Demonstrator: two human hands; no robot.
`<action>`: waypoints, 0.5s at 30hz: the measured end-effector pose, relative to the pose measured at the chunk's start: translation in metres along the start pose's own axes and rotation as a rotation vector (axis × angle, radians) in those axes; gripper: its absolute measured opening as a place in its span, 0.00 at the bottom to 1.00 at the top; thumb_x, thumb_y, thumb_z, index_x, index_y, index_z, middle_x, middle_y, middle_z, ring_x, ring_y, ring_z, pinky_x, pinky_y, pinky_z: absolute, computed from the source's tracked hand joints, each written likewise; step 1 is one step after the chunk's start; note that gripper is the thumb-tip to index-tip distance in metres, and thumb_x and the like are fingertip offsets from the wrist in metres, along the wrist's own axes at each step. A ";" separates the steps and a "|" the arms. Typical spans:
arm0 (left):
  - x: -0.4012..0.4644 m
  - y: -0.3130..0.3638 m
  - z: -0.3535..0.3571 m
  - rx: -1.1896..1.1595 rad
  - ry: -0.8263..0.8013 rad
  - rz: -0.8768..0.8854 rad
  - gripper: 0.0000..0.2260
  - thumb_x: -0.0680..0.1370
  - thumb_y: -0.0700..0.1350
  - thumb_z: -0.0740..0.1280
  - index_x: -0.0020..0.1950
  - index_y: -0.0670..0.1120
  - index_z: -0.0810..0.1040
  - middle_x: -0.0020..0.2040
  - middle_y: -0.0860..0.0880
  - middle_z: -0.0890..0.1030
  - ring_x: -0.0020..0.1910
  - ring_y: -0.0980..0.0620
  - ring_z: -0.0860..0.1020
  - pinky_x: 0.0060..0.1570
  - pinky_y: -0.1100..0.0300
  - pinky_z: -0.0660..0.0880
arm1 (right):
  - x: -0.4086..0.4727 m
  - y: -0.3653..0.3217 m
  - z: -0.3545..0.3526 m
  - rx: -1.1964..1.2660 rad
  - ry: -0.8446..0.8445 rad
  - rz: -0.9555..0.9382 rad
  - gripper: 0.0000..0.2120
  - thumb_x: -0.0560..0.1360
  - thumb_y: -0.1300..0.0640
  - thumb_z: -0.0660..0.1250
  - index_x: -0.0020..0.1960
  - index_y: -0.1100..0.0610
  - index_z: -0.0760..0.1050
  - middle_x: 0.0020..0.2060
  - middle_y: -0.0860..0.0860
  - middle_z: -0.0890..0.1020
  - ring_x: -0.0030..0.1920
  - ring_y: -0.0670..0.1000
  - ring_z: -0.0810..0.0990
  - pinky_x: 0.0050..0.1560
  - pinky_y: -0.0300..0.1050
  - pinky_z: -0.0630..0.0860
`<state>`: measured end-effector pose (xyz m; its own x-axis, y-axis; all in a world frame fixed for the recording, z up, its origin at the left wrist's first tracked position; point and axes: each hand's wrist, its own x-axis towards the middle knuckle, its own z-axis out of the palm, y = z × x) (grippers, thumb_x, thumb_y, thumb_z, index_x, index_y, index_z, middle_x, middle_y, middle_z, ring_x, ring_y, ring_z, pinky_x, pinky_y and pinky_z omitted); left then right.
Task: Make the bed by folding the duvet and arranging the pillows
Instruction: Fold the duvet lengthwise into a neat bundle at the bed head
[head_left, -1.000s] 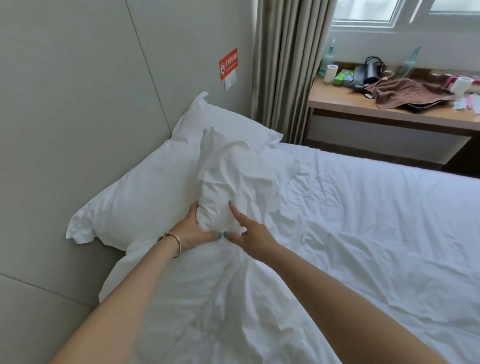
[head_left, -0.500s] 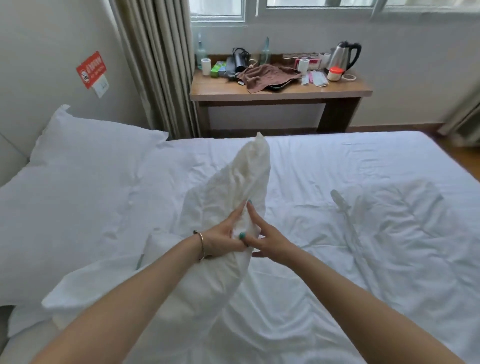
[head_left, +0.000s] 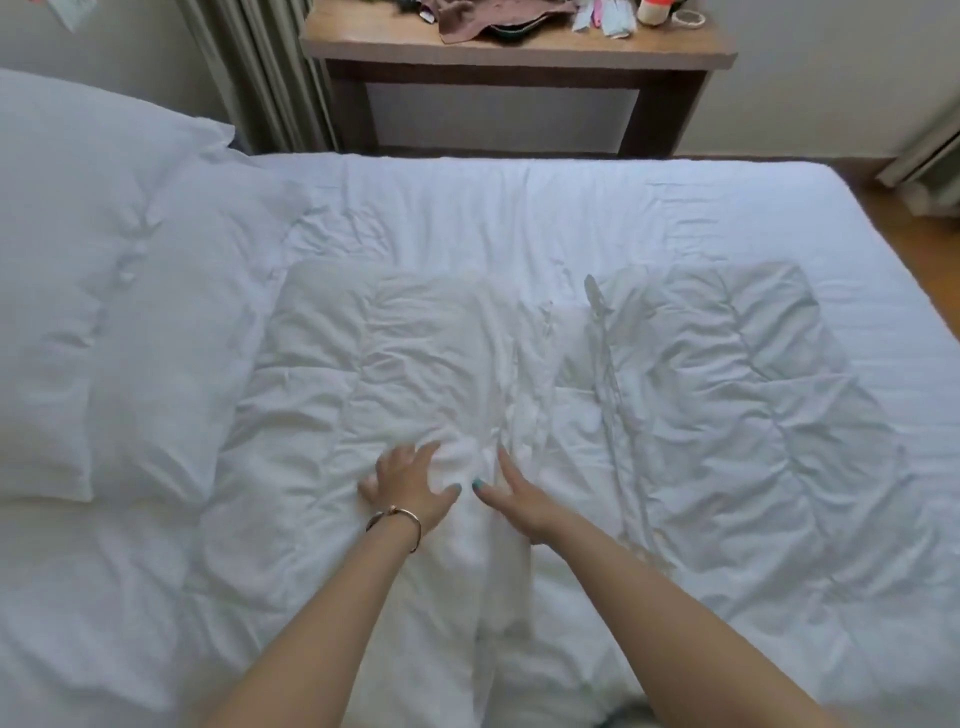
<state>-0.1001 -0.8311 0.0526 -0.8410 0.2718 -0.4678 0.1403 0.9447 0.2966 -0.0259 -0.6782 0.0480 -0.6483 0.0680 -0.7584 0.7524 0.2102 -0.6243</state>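
Below, left hand (head_left: 408, 480) and right hand (head_left: 511, 493) both down on a rumpled white pillow (head_left: 415, 364) lying flat across the middle of the bed (head_left: 519, 208). Left hand's fingers spread wide and relaxed, palm against the fabric, thumb tipped with teal polish pointing toward the other hand; thin gold bracelet (head_left: 397, 519) round the wrist. Right hand's fingers straight, laid along a bunched ridge of cloth that runs between the two hands, thumb likewise teal-tipped; gripping nothing that can be seen. Hands close together, thumbs nearly meeting, not touching.

Second pillow (head_left: 104, 286), plumper and smoother, at the left of the bed, its inner edge just beside the flattened one. To the right, crumpled white duvet (head_left: 753, 389) spread over the mattress, its creased edge against the flat pillow; exact boundary between the two hard to tell, all being the same white.

Beyond the far edge of the bed, wooden surface (head_left: 519, 52) against the wall, bearing a brown cloth (head_left: 488, 21) and small toiletries, too cropped to identify. Striped curtain (head_left: 260, 78) hanging to its left; strip of wood floor (head_left: 909, 223) at far right.
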 end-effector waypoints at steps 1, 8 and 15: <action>-0.008 -0.013 0.008 0.058 -0.113 -0.093 0.38 0.69 0.67 0.65 0.75 0.65 0.52 0.76 0.53 0.53 0.75 0.47 0.51 0.69 0.43 0.55 | 0.001 0.007 0.005 -0.048 0.028 0.003 0.44 0.73 0.34 0.64 0.76 0.37 0.37 0.79 0.52 0.50 0.77 0.57 0.53 0.73 0.58 0.60; -0.052 -0.021 0.064 0.175 -0.051 -0.189 0.52 0.57 0.80 0.59 0.72 0.68 0.34 0.75 0.50 0.34 0.73 0.39 0.46 0.65 0.36 0.60 | 0.008 0.032 0.027 0.098 0.166 0.110 0.62 0.66 0.40 0.76 0.74 0.41 0.27 0.75 0.60 0.53 0.73 0.61 0.61 0.70 0.54 0.63; -0.021 -0.001 0.073 0.193 -0.140 0.019 0.32 0.80 0.54 0.57 0.78 0.57 0.42 0.66 0.42 0.65 0.59 0.40 0.72 0.53 0.50 0.73 | 0.030 0.021 0.034 0.077 0.210 -0.118 0.53 0.70 0.65 0.69 0.77 0.40 0.34 0.71 0.51 0.67 0.63 0.54 0.75 0.56 0.44 0.76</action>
<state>-0.0442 -0.8238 0.0011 -0.7584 0.2996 -0.5788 0.2636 0.9532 0.1481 -0.0257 -0.7047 0.0056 -0.7363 0.2504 -0.6286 0.6714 0.1541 -0.7249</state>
